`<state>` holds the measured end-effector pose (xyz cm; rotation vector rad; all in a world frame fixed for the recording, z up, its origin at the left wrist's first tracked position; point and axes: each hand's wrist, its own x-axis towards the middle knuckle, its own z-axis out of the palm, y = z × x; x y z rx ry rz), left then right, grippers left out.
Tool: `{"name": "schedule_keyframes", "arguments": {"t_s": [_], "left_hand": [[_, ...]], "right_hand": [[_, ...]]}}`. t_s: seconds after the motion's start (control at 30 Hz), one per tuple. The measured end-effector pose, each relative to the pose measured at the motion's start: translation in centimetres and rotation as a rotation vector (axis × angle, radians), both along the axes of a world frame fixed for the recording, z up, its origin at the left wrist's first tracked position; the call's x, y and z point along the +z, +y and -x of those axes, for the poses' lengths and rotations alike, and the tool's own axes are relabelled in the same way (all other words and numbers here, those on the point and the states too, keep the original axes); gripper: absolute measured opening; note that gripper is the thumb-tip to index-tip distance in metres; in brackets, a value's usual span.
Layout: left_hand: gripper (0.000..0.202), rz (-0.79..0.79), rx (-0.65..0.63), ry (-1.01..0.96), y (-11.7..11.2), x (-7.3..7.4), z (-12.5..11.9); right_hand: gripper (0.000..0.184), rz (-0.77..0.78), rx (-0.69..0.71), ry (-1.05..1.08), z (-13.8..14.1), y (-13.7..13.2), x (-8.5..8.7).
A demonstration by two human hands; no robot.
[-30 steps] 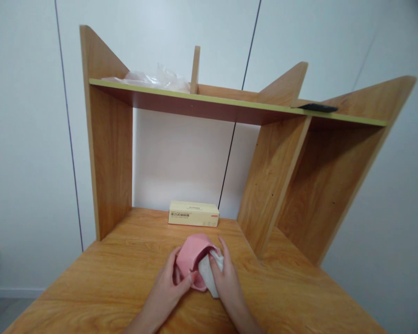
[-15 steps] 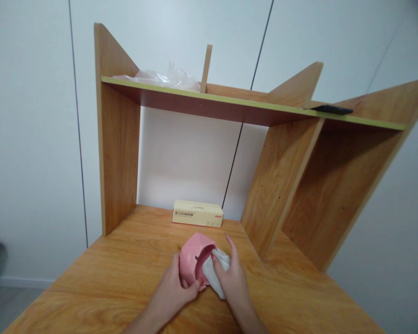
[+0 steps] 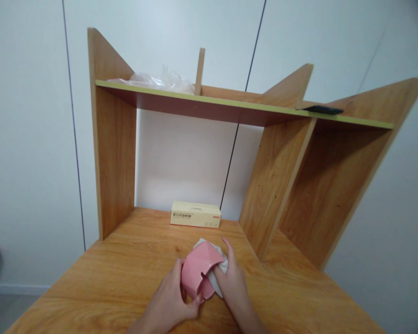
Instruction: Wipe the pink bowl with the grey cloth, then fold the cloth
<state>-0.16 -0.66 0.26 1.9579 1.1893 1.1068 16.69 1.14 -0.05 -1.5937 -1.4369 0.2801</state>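
Observation:
A pink faceted bowl-like container is tilted on its side above the desk, its notched opening facing right and toward me. My left hand grips it from the left, thumb at the lower rim. My right hand is closed on a white cloth at the container's right side. The right thumb reaches in at the opening, while part of the cloth shows behind the container's upper edge. Most of the right fingers are hidden behind the container and cloth.
A cream cardboard box with printed lettering lies at the back of the wooden desk. Above stands a wooden shelf unit with upright panels. It bears a clear plastic bag and a flat black object.
The pink container has turned, showing more of its outer side and less of its inside. The cloth has moved from its opening to partly behind it. The view has shifted slightly.

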Motion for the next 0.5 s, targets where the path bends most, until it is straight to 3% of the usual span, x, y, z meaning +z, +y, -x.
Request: {"name": "schedule_keyframes", "arguments": {"t_s": [0.23,0.33,0.5], "left_hand": [[0.06,0.022,-0.03,-0.173,0.5,0.0,-0.1],[0.07,0.029,-0.073,-0.223,0.6,-0.5,-0.5],[0.05,0.018,-0.135,-0.241,0.5,-1.1,-0.9]], "right_hand": [[0.061,-0.007,0.041,0.183,0.0,0.0,-0.1],[0.059,-0.079,0.05,0.292,0.4,0.2,-0.3],[0.061,-0.094,0.156,0.376,1.1,0.6,-0.7]]}}
